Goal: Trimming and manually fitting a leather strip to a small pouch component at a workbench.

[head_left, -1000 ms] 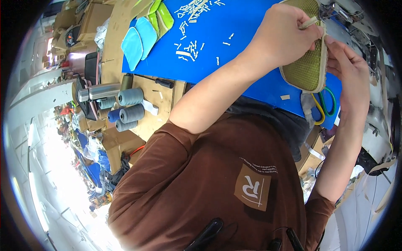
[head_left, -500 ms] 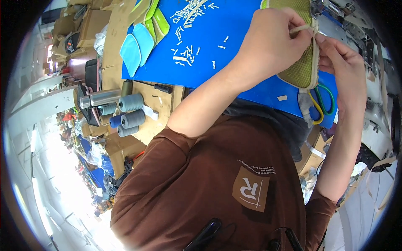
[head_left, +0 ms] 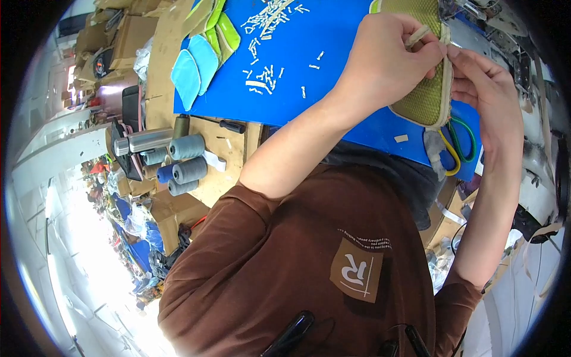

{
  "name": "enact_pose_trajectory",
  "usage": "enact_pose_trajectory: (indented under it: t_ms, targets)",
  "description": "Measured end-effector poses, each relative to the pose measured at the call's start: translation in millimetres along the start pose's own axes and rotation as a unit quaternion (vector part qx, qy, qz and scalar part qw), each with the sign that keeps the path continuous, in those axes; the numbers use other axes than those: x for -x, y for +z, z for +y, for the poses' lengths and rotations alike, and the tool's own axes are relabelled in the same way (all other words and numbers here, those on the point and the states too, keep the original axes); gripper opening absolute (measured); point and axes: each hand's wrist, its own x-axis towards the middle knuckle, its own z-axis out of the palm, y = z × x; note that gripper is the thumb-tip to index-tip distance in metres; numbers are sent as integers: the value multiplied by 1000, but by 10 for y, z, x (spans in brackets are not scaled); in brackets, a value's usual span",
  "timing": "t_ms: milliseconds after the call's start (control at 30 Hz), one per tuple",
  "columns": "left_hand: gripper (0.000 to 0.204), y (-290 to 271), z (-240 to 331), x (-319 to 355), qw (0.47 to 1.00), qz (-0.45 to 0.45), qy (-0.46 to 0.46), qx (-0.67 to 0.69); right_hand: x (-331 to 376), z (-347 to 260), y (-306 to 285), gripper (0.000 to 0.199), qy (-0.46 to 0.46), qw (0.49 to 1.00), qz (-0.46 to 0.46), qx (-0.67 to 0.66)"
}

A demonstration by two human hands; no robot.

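Brown cardboard boxes [head_left: 119, 35] top left; tan square patch [head_left: 357, 269] on brown shirt.

Your two hands hold up a flat olive-green mesh pouch [head_left: 423, 89] with pale trim over the blue mat, pinching a short cream strip [head_left: 416, 37] at its edge.
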Motion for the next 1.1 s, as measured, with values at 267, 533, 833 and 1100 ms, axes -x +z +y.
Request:
enact_pose_trajectory:
  t_ms: [267, 533, 833, 1100]
  targets:
    - [10, -3, -57, -63, 981, 95, 165, -49, 1, 49, 90, 19, -30, 999, 34, -13]
    - [27, -181, 139, -246, 989, -125, -34, -68, 91, 49, 210, 20, -75, 993, 84, 19]
    - [11, -108, 26, -229, 993, -95, -64, -6, 60, -60, 124, 24, -92, 986, 58, 130]
    - [13, -108, 61, -208, 992, -89, -92, 19, 68, 11, 129, 21, -120, 986, 59, 98]
